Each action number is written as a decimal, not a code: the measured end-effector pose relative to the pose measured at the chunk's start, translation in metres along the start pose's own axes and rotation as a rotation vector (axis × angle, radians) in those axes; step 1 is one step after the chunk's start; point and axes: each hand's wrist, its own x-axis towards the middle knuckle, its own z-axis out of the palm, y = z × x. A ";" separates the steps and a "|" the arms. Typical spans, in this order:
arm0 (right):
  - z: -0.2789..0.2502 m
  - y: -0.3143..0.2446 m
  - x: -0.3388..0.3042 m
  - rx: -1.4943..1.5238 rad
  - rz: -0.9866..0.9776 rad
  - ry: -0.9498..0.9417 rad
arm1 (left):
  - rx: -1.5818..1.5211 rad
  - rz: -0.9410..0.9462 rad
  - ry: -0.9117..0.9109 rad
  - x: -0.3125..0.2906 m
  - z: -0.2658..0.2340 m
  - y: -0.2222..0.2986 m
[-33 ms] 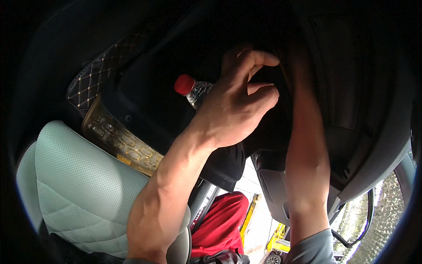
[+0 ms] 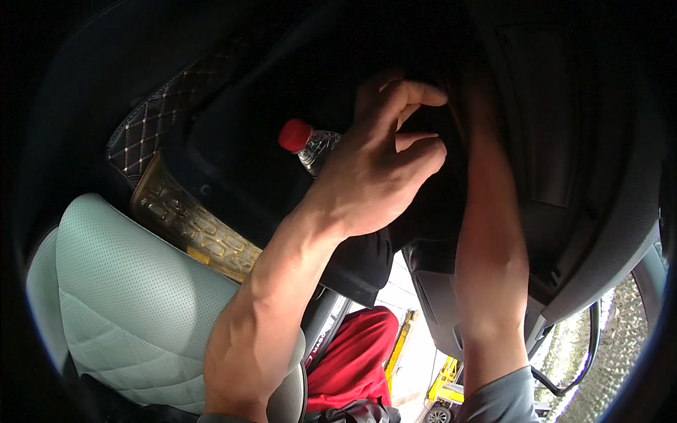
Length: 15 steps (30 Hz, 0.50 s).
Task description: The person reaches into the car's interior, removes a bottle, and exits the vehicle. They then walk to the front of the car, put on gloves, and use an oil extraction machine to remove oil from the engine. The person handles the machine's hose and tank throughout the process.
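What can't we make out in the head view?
Head view, right hand: fingers and grip lost in deep shadow.
Head view, red-capped bottle: lower end hidden behind the left hand.
Head view, wheel: cut off by the lower edge.

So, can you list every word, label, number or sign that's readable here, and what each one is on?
Dark trim strip beside the pale green seat: small pale capitals, printed at a slant; I'm leaving the wording out.
Red-capped bottle: no readable print on the part showing.
Anything in the deep shadow: too dark to tell.
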 end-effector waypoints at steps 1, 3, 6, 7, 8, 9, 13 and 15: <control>0.001 -0.002 0.003 0.000 0.004 -0.018 | -0.022 0.004 -0.001 0.000 0.000 -0.001; 0.003 -0.007 0.008 0.006 0.015 -0.049 | 0.091 0.125 -0.044 0.001 -0.002 -0.002; 0.004 -0.015 0.009 0.040 0.039 -0.081 | 0.263 0.249 -0.106 0.003 -0.005 0.000; 0.005 -0.017 0.010 0.051 0.045 -0.089 | 0.171 0.156 -0.083 0.002 -0.004 0.001; 0.006 -0.020 0.011 0.063 0.050 -0.098 | 0.089 0.079 -0.069 0.001 -0.003 0.003; 0.006 -0.022 0.012 0.075 0.054 -0.103 | 0.005 0.003 -0.048 0.000 -0.002 0.004; 0.010 -0.031 0.020 0.131 0.071 -0.126 | -0.114 -0.133 -0.060 -0.003 -0.002 0.009; 0.011 -0.035 0.024 0.157 0.083 -0.132 | -0.134 -0.153 -0.090 -0.003 -0.004 0.008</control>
